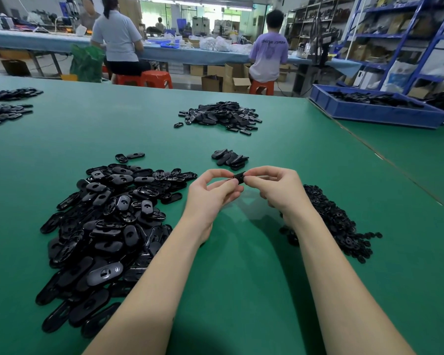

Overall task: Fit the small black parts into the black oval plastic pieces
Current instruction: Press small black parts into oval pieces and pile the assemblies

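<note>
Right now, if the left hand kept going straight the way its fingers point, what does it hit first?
Probably the right hand: the left hand points at it across the black piece both pinch. Depth unclear.

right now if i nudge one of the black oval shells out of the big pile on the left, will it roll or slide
An oval shell would probably slide, not roll: they lie flat and elongated on the smooth green mat. Likely stiff and light, being thin glossy moulded plastic. Neighbours overlap loosely, so a nudge may shift several.

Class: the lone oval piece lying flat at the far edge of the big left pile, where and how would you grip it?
Pinch the oval piece across its narrow width, from above: it lies flat, apart from the pile, long sides exposed.
</note>
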`<action>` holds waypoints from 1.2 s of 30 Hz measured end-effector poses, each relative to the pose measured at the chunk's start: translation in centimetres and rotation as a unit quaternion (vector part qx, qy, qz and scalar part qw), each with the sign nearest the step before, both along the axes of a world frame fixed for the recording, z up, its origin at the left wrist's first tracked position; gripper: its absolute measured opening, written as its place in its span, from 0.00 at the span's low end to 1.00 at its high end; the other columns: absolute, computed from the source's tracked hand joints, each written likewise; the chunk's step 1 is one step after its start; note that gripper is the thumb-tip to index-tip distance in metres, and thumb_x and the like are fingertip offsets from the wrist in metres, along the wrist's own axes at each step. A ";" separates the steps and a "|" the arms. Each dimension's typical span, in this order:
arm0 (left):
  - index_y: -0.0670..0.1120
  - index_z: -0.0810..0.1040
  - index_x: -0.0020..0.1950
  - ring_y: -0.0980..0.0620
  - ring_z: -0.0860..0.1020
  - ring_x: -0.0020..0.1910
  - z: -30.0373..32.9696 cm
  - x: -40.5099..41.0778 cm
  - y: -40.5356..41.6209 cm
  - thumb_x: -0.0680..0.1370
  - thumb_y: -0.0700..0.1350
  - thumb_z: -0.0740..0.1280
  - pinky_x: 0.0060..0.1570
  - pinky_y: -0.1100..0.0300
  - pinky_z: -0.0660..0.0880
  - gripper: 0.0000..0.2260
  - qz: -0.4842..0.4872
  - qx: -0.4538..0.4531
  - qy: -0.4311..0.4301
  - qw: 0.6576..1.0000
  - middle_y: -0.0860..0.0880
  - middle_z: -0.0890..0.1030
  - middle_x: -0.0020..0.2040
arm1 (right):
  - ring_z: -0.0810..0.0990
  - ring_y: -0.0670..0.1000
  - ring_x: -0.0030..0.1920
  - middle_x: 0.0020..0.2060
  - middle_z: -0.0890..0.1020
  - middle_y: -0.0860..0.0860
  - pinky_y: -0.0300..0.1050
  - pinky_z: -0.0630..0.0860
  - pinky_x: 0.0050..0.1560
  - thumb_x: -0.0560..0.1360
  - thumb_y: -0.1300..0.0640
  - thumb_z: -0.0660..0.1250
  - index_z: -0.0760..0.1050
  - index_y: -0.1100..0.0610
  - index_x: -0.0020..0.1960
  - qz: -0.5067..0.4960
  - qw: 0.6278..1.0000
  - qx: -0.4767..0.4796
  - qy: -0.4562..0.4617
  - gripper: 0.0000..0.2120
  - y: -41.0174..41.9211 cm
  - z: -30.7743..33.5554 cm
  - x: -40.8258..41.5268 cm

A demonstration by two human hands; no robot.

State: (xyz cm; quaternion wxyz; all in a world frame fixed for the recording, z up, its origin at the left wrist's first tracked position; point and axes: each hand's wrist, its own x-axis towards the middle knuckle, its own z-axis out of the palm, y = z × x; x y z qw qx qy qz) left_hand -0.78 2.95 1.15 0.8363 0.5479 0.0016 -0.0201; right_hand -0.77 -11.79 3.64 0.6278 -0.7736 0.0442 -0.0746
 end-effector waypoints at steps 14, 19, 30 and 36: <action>0.44 0.78 0.50 0.52 0.82 0.37 -0.5 0.3 0.6 0.78 0.35 0.69 0.48 0.59 0.81 0.05 0.003 0.124 -0.049 0.991 0.46 0.86 0.39 | 0.67 0.46 0.28 0.33 0.76 0.50 0.33 0.61 0.23 0.68 0.54 0.81 0.85 0.50 0.46 -0.012 0.999 0.002 0.048 0.08 -0.2 -0.1 -0.1; 0.44 0.81 0.52 0.54 0.82 0.36 -0.1 0.2 0.8 0.78 0.33 0.68 0.41 0.64 0.80 0.07 -0.032 0.110 -0.041 0.993 0.47 0.86 0.39 | 0.71 0.42 0.25 0.34 0.79 0.49 0.34 0.61 0.23 0.68 0.53 0.81 0.85 0.51 0.45 0.011 0.997 0.010 0.078 0.08 -0.9 0.2 -0.5; 0.43 0.81 0.47 0.54 0.81 0.37 -0.2 0.3 0.7 0.76 0.32 0.71 0.44 0.64 0.81 0.06 -0.022 0.130 -0.030 0.991 0.47 0.84 0.37 | 0.68 0.41 0.23 0.27 0.78 0.42 0.29 0.64 0.23 0.72 0.59 0.78 0.83 0.52 0.42 0.059 0.996 -0.053 0.047 0.05 -0.8 0.1 -0.3; 0.44 0.82 0.48 0.53 0.81 0.38 -0.4 0.4 0.7 0.76 0.33 0.71 0.47 0.63 0.80 0.06 -0.019 0.143 -0.029 0.989 0.46 0.85 0.39 | 0.71 0.39 0.24 0.27 0.79 0.42 0.30 0.65 0.28 0.70 0.59 0.79 0.83 0.53 0.41 0.047 0.996 -0.074 0.026 0.05 -0.7 -0.5 0.2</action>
